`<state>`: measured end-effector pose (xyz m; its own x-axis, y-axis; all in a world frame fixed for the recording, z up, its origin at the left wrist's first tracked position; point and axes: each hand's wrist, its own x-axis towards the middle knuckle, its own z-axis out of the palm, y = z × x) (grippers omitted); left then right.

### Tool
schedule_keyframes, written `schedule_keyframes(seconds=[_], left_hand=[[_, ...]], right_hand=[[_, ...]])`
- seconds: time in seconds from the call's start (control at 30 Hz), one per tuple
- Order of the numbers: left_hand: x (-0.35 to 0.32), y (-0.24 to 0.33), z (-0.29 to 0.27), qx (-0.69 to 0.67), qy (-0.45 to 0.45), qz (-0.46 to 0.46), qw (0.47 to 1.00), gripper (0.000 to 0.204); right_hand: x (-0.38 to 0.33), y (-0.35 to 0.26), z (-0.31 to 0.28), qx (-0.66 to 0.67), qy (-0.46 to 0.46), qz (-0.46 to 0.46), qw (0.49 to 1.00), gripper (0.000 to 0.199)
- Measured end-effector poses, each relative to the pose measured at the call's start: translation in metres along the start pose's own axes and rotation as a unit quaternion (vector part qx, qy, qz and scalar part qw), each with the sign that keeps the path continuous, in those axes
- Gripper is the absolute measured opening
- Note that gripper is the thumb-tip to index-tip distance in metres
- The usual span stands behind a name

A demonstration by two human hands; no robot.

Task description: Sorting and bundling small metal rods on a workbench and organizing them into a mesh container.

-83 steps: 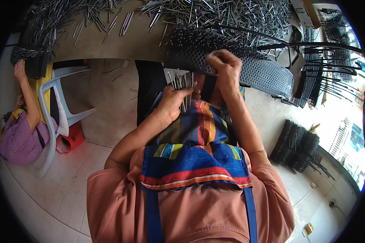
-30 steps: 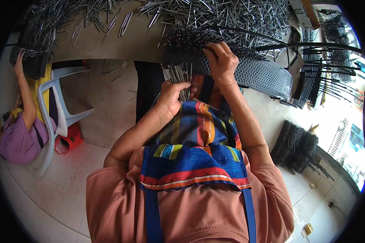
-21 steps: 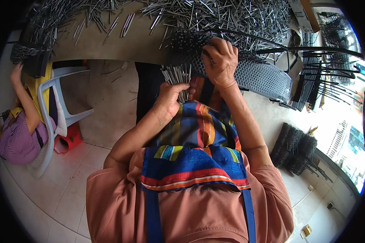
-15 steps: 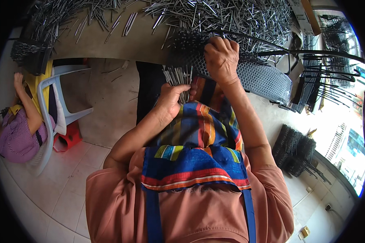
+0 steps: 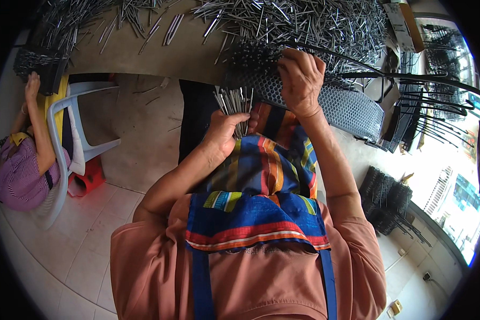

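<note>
A bundle of thin metal rods (image 5: 232,100) stands upright in my left hand (image 5: 224,127), fingers wrapped round it above my lap. My right hand (image 5: 303,85) is over a long curved panel with honeycomb-like holes (image 5: 352,111). Its fingers are bent together at the panel's far edge, and whatever they pinch is hidden. Left of that hand, many dark rod ends (image 5: 253,60) stick up from the panel's holes. A striped cloth apron (image 5: 272,160) covers my lap under the bundle.
Loose metal rods (image 5: 304,24) lie heaped over the table (image 5: 144,58). A thin black bar (image 5: 410,77) crosses at the right, near hanging dark racks (image 5: 437,104). At the left, a person in a purple top (image 5: 29,176) sits on a pale plastic chair (image 5: 58,181), one hand at another dark panel.
My right hand has shifted a little right along the panel. The left hand with the rods stays almost still. The other person's hand has moved up to the dark panel at the left.
</note>
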<state>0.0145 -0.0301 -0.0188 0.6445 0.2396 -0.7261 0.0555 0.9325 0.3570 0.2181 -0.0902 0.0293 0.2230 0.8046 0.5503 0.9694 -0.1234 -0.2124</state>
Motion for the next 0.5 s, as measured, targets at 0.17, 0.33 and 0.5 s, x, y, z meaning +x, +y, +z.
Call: schedule_keyframes(seconds=[0.17, 0.33, 0.5], left_hand=[[0.000, 0.000, 0.001, 0.011, 0.000, 0.010, 1.000, 0.017], [-0.001, -0.003, 0.002, 0.014, -0.005, 0.008, 1.000, 0.017], [-0.004, -0.002, 0.004, 0.011, 0.002, 0.003, 1.000, 0.017]], right_hand=[[-0.019, -0.006, -0.002, -0.007, -0.003, -0.019, 1.000, 0.015], [-0.013, -0.006, -0.004, 0.003, -0.008, 0.003, 1.000, 0.016], [-0.001, -0.009, 0.003, 0.010, -0.031, 0.025, 0.999, 0.017]])
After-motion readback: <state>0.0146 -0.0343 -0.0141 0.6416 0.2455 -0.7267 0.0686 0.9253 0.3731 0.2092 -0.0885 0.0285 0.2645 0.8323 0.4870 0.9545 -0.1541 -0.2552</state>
